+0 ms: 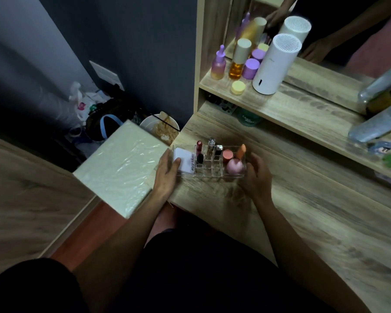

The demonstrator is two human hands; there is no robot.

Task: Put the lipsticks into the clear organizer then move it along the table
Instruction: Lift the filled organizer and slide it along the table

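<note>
Clear organizer, lipsticks upright inside, sits at table left edge; left hand grips its end, right hand open alongside; uneven sliding risks tipping over edge.

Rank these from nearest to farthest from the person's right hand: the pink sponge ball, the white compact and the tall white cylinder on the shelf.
1. Pink sponge ball, in the clear organizer just left of the right hand.
2. White compact, at the organizer's far left end, under the left hand.
3. Tall white cylinder, up on the shelf.

clear bottles cut by right edge | organizer walls faint
</note>
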